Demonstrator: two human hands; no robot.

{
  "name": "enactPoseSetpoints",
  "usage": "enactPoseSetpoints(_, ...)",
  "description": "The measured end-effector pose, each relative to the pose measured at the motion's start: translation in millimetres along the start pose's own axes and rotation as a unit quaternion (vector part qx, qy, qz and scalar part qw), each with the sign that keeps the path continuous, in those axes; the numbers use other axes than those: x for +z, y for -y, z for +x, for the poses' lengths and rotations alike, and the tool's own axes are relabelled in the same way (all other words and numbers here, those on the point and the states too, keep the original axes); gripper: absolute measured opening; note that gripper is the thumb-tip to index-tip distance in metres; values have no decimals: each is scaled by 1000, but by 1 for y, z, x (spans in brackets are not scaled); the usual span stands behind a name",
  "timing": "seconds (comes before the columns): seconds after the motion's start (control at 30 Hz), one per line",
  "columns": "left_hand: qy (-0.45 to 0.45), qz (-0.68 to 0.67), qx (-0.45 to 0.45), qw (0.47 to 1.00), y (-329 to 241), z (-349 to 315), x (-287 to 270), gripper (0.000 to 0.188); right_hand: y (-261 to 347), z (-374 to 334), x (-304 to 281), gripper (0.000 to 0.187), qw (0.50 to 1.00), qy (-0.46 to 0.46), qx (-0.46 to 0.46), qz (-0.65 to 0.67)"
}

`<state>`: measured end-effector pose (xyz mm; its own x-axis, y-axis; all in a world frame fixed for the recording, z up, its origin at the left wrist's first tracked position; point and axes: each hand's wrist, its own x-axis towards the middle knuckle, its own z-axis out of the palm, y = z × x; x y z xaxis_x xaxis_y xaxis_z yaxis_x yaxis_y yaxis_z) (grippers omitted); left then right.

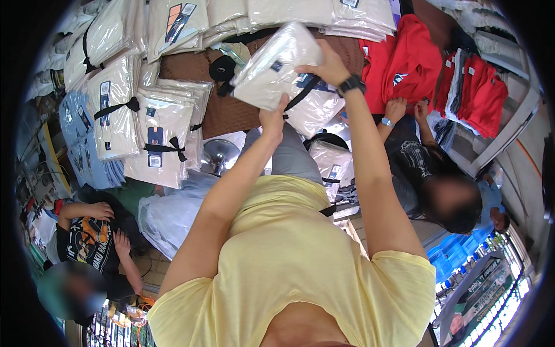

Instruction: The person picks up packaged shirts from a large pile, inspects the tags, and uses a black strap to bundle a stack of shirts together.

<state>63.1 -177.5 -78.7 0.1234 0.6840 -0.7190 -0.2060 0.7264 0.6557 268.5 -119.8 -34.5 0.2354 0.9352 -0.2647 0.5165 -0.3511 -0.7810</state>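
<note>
In front of me a folded beige garment in a clear plastic bag [272, 63] is tilted up between both hands. My left hand [272, 122] grips its lower edge, with the thumb up against the plastic. My right hand [330, 65], below a black wristwatch, is closed on its right side. Another bagged beige garment [319, 113] lies just below, with a black strip [303, 95] across it. To the left of the held package, a roll of black strip [222, 68] rests on brown cloth [217, 113].
Bundles of bagged beige garments [162, 124] tied with black strips stand at left, beside light blue bagged ones [87, 130]. More bagged stacks [231, 14] line the far side. Red shirts [410, 63] lie at right, under a co-worker's hands [396, 110]. Another person [95, 243] sits lower left.
</note>
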Motion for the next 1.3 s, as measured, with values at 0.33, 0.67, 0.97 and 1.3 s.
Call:
enactPoseSetpoints(0.33, 13, 608, 285, 741, -60, 31, -48, 71, -116, -100, 65, 87, 911, -322, 248, -77)
enactPoseSetpoints(0.67, 52, 654, 232, 718, -48, 102, -17, 74, -141, -92, 107, 81, 901, -215, 372, 61)
enactPoseSetpoints(0.97, 109, 643, 174, 738, -43, 152, -35, 84, -149, -85, 95, 105, 879, -120, 439, 145)
enactPoseSetpoints(1.3, 259, 368, 73, 890, -65, 41, -89, 74, -44, -207, 96, 63, 787, -214, 345, 464)
